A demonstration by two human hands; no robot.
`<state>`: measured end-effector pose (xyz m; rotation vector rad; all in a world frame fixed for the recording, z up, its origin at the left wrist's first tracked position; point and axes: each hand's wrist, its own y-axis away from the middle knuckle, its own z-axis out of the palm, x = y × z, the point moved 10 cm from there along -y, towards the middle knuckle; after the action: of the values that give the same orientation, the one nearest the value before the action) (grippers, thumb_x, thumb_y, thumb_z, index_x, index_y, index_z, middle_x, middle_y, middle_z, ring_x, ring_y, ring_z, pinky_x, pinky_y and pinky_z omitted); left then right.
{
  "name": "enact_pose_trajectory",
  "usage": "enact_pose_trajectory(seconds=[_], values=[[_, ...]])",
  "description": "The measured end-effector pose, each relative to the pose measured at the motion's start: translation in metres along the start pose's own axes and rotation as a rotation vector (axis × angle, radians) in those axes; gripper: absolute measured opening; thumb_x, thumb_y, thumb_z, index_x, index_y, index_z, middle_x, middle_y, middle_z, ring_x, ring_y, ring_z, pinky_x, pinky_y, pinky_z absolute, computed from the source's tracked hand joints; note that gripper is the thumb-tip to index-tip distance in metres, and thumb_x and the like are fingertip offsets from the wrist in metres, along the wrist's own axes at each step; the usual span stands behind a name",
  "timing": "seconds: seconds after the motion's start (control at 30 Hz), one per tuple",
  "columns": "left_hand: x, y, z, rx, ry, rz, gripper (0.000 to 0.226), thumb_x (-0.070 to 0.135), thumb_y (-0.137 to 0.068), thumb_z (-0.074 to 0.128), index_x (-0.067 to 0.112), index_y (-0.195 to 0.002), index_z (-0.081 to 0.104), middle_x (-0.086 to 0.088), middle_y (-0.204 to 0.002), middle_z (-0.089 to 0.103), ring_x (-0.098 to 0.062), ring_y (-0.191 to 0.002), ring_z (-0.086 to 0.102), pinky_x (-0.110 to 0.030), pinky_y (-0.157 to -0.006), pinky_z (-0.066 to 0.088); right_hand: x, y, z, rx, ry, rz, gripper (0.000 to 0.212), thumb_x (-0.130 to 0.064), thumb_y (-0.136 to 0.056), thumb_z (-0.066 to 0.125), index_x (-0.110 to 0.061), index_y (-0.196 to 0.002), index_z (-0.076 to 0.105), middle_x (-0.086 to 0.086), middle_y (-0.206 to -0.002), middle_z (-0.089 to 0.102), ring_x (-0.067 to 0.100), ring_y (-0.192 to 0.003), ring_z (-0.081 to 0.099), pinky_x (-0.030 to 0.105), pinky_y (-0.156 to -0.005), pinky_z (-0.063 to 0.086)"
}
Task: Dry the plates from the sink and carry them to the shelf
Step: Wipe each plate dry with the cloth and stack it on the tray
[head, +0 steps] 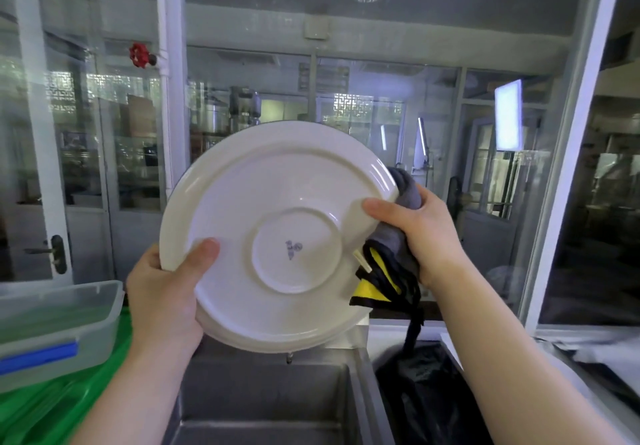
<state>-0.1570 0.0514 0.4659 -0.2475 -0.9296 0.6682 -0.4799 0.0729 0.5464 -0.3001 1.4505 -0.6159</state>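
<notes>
Steel sink near, green cover on the tabletop at left carrying a clear plastic tub with a blue clasp. Glass partitions far, a red valve wheel on a white pipe. White plate held up over the sink, underside facing, small blue maker's mark at centre, unreadable. Left hand grip clenched on plate's lower-left rim. Right hand grasping a grey-and-yellow cloth against the right rim.
</notes>
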Motion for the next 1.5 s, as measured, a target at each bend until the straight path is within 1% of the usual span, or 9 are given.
enact_pose_trajectory(seconds=[0.17, 0.33, 0.47, 0.67, 0.8, 0.9, 1.07, 1.3, 1.5], values=[[0.003, 0.010, 0.009, 0.029, 0.068, -0.001, 0.017, 0.013, -0.067, 0.077, 0.029, -0.067, 0.073, 0.010, -0.070, 0.073, -0.007, -0.064, 0.069, -0.023, -0.051, 0.055, -0.002, 0.023, -0.014, 0.273, 0.034, -0.183, 0.045, -0.049, -0.063, 0.075, -0.031, -0.103, 0.064, -0.011, -0.093, 0.072, 0.004, -0.086, 0.068, 0.020, -0.067, 0.052], [-0.005, 0.021, 0.021, 0.146, 0.213, -0.056, 0.022, 0.023, -0.065, 0.083, 0.027, -0.083, 0.071, 0.006, -0.086, 0.076, -0.014, -0.082, 0.073, -0.027, -0.063, 0.057, 0.026, 0.059, -0.002, 0.404, -0.053, -0.237, 0.054, -0.044, -0.082, 0.060, -0.027, -0.131, 0.047, -0.019, -0.120, 0.062, -0.005, -0.110, 0.057, 0.013, -0.086, 0.045], [-0.001, 0.035, 0.038, 0.237, 0.266, -0.029, 0.034, 0.032, -0.068, 0.078, 0.026, -0.100, 0.069, 0.007, -0.099, 0.075, -0.014, -0.094, 0.071, -0.037, -0.081, 0.057, 0.041, 0.079, 0.026, 0.417, 0.049, -0.229, 0.081, -0.055, -0.080, 0.050, -0.029, -0.149, 0.018, -0.011, -0.150, 0.034, 0.000, -0.136, 0.033, 0.029, -0.114, 0.030], [0.009, 0.050, 0.046, 0.278, 0.274, 0.029, 0.022, 0.022, -0.081, 0.075, 0.024, -0.102, 0.067, 0.009, -0.098, 0.075, -0.013, -0.093, 0.071, -0.033, -0.078, 0.058, 0.023, 0.090, 0.053, 0.381, 0.464, -0.481, 0.080, -0.054, -0.093, 0.036, -0.018, -0.149, -0.008, 0.004, -0.160, -0.012, 0.014, -0.146, -0.016, 0.020, -0.116, -0.007], [0.018, 0.056, 0.041, 0.326, 0.258, 0.062, 0.019, 0.022, -0.078, 0.078, 0.026, -0.091, 0.064, 0.012, -0.086, 0.075, -0.011, -0.085, 0.072, -0.030, -0.074, 0.057, 0.011, 0.098, 0.073, 0.284, 0.778, -0.762, 0.073, -0.054, -0.098, 0.029, -0.004, -0.147, 0.011, 0.016, -0.157, -0.002, 0.041, -0.144, -0.012, 0.047, -0.119, -0.004], [0.027, 0.057, 0.038, 0.338, 0.245, 0.101, 0.020, 0.026, -0.070, 0.080, 0.028, -0.084, 0.064, 0.012, -0.082, 0.075, -0.010, -0.084, 0.072, -0.026, -0.073, 0.056, 0.009, 0.102, 0.079, 0.228, 0.870, -0.892, 0.075, -0.059, -0.096, 0.019, -0.005, -0.147, 0.018, 0.016, -0.154, 0.009, 0.045, -0.144, -0.006, 0.056, -0.117, 0.005], [0.035, 0.056, 0.037, 0.309, 0.257, 0.131, 0.021, 0.025, -0.069, 0.080, 0.028, -0.083, 0.064, 0.013, -0.081, 0.074, -0.008, -0.082, 0.071, -0.020, -0.070, 0.054, -0.009, 0.099, 0.072, 0.161, 0.900, -1.062, 0.061, -0.049, -0.101, 0.018, -0.006, -0.142, 0.030, 0.017, -0.147, 0.025, 0.039, -0.144, 0.008, 0.054, -0.117, 0.014], [0.042, 0.058, 0.035, 0.246, 0.166, 0.186, 0.014, 0.029, -0.060, 0.081, 0.037, -0.064, 0.070, 0.014, -0.072, 0.072, -0.003, -0.069, 0.068, -0.017, -0.060, 0.052, -0.051, 0.054, 0.040, 0.232, 0.749, -0.872, 0.053, -0.038, -0.102, 0.027, -0.004, -0.142, 0.028, 0.015, -0.151, 0.021, 0.039, -0.144, 0.008, 0.041, -0.120, 0.009], [0.045, 0.065, 0.039, 0.207, 0.132, 0.209, 0.015, 0.034, -0.053, 0.080, 0.039, -0.064, 0.071, 0.013, -0.071, 0.073, -0.004, -0.068, 0.069, -0.017, -0.058, 0.052, -0.051, 0.091, 0.078, 0.104, 0.782, -1.019, 0.062, -0.042, -0.102, 0.019, 0.004, -0.144, 0.022, 0.015, -0.153, 0.019, 0.044, -0.144, 0.002, 0.049, -0.119, 0.007]])
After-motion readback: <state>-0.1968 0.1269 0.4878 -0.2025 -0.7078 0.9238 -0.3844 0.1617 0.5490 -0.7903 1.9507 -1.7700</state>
